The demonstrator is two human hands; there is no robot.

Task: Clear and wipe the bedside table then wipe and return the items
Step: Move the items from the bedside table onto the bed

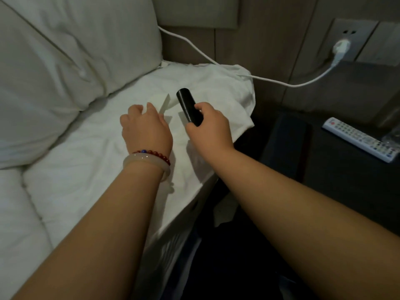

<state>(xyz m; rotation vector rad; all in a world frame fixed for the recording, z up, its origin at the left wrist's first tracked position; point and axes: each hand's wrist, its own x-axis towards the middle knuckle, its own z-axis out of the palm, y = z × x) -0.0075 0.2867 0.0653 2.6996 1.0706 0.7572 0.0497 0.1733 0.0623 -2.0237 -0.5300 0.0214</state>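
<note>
My right hand (208, 126) is closed around a black cylindrical object (186, 102), holding it just above the white bed sheet (91, 161) near the bed's right edge. My left hand (146, 128), with two bracelets on the wrist, rests on the sheet beside it, fingers on a white tissue or cloth (165, 103) that blends with the sheet. Whether the fingers grip the cloth is hidden. On the right stands the dark bedside table (337, 161), and a white remote control (360, 141) lies on it.
A white pillow (65, 53) leans at the left. A white charging cable (216, 61) runs from a wall socket (342, 46) across to the bed's top. A clear plastic wrapper (392, 137) sits at the table's far right edge. Dark floor gap between bed and table.
</note>
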